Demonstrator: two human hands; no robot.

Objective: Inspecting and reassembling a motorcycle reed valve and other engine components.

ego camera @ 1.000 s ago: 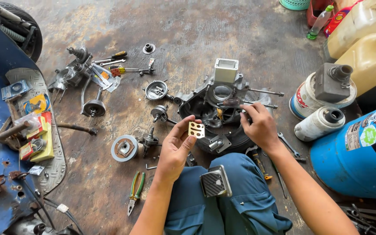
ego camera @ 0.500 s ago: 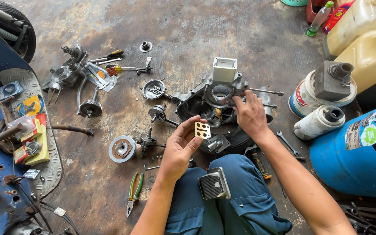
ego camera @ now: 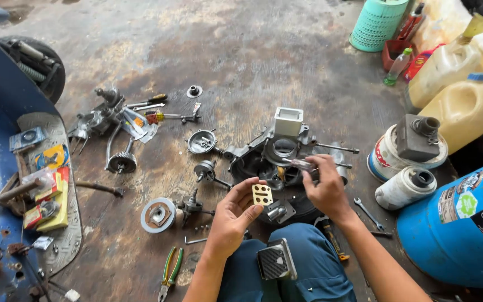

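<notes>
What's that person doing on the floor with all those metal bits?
A person sits on the floor with a taken-apart engine case in front of them. Their left hand holds up a small tan plate with holes. Their right hand holds a small tube over the engine. Loose parts, screwdrivers and pliers lie around, and a ribbed black cover rests on their lap.

Left hand (ego camera: 235,215) raised palm-up, fingertips pinched at one o'clock — right hand (ego camera: 324,187) curled, fingers gripping toward eleven.
</notes>
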